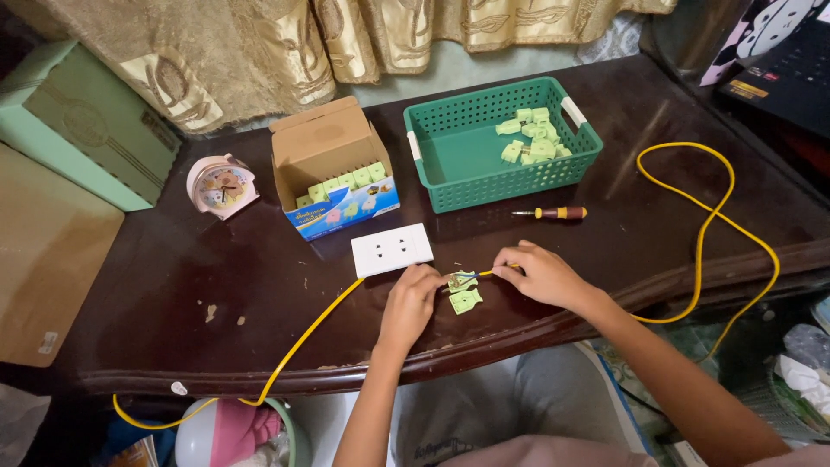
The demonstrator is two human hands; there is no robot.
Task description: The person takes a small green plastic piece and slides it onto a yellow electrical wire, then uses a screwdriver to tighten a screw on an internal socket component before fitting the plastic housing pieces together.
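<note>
Wiring step: left hand (pixel 408 303) fingers pinch the open green plug (pixel 461 280); right hand (pixel 543 275) fingers pinch the yellow cable (pixel 726 227). Next likely needs the screwdriver (pixel 553 213).

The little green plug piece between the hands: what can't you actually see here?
- Head view: how the wires sit in the green plug piece; too small, and left hand covers part.
- Yellow cable: its right loop drops behind the table edge.
- Right hand fingertips hide the cable end.

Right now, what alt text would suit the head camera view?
A person's left hand and right hand hold a small green plug and a yellow cable on a dark wooden table, near a white socket plate, screwdriver and green basket.
</note>
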